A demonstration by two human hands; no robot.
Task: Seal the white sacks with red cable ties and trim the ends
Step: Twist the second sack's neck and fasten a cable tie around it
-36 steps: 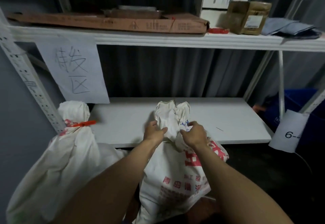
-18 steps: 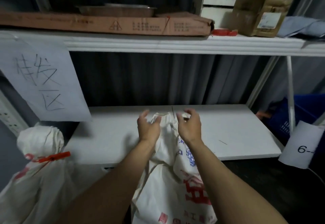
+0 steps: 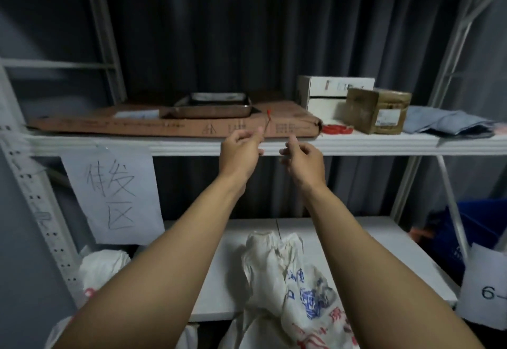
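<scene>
Up at the shelf (image 3: 384,143), a red cable tie (image 3: 267,123) is pinched by fingers of the left hand (image 3: 241,152), while those of the right hand (image 3: 303,162) are seen loosely curled, holding nothing.

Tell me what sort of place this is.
Probably a storeroom or dispatch area: a white metal shelving rack, taped cardboard boxes on its upper shelf, a handwritten paper sign hung from it, and a printed white sack at the lower shelf.

Red cable tie (image 3: 267,121) in left hand (image 3: 241,151)
</scene>
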